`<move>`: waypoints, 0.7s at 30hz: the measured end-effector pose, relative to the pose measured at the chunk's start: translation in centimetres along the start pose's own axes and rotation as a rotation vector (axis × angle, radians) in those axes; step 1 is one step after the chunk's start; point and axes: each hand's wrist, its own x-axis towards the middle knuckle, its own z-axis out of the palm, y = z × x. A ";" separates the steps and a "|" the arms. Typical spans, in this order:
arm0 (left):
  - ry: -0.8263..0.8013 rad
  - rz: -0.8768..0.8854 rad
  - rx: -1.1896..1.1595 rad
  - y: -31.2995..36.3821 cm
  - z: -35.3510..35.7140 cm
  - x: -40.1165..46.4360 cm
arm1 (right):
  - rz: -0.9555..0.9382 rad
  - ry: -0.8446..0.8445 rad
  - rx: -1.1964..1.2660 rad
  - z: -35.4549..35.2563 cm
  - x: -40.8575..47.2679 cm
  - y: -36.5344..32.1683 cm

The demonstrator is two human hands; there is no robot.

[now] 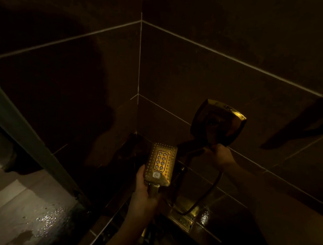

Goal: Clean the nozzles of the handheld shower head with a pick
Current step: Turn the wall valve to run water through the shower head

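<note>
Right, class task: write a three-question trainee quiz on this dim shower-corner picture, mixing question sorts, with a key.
1. True or false: the left hand holds the gold rectangular handheld shower head by its handle, nozzle face toward the camera.
2. Where is the right hand? A) flat on the pale floor B) at the base of the dark shiny squarish fixture on the tiled wall C) on the green door frame.
3. Fill in: a dark ___ curves down from near the right hand.

Key: 1 true; 2 B; 3 hose. Whether the right hand has a pick in its grip is too dark to tell.
</note>
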 end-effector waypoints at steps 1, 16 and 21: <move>-0.003 -0.003 0.000 -0.1 0.0 0.1 | 0.001 -0.001 -0.003 0.0 0.0 0.0; -0.019 0.013 -0.001 -1.0 1.0 -0.3 | 0.070 -0.005 0.068 0.1 0.1 -0.5; -0.017 0.021 0.003 -1.0 0.9 -0.4 | 0.066 -0.008 0.043 0.1 -0.1 -0.6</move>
